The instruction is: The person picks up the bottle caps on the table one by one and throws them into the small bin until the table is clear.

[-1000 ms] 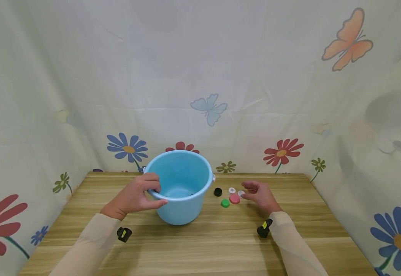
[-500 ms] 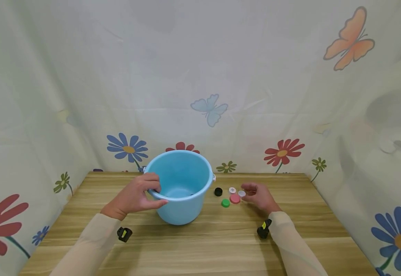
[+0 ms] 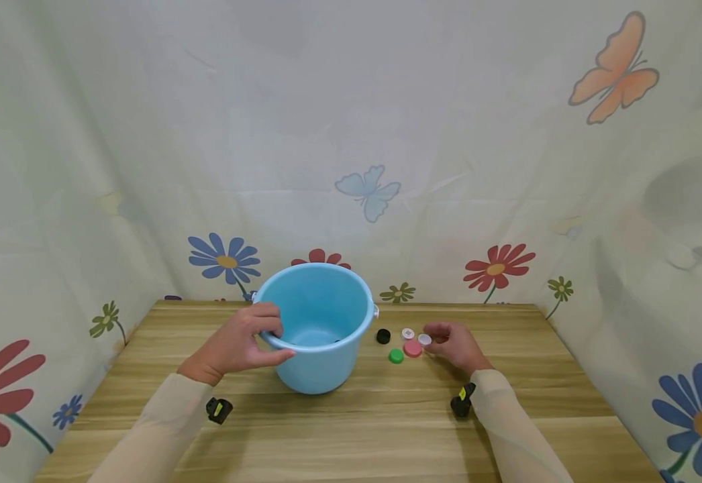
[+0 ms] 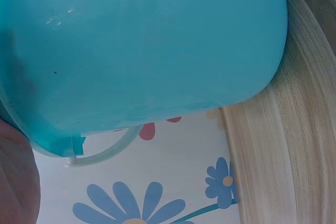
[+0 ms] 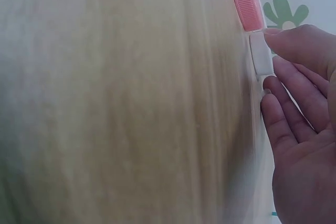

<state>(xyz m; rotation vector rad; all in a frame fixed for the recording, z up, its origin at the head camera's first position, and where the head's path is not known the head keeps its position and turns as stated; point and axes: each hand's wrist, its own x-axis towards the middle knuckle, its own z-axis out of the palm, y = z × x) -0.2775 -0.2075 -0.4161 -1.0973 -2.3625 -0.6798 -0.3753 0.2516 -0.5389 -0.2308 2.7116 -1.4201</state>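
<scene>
A light blue bucket (image 3: pixel 317 365) stands on the wooden table, left of the middle. My left hand (image 3: pixel 239 340) grips its near-left rim, with the fingers inside and the thumb outside. In the left wrist view, the bucket's wall (image 4: pixel 157 45) fills most of the picture. My right hand (image 3: pixel 456 345) is low at the table and pinches a white bottle cap (image 5: pixel 261 53) between thumb and fingertips. Beside that cap lie a pink cap (image 3: pixel 413 349), another white cap (image 3: pixel 408 333), a green cap (image 3: pixel 396 356) and a black cap (image 3: pixel 383 336).
The wooden table (image 3: pixel 339 443) meets a hanging cloth (image 3: pixel 266 168) printed with flowers and butterflies at the back and sides. A pale bucket handle (image 4: pixel 113 150) hangs on the bucket's outside. Something small and dark shows on the bucket's floor, mostly hidden by the rim.
My right hand's fingers have lowered slightly and closed in around the white cap. The left hand and the bucket have stayed put.
</scene>
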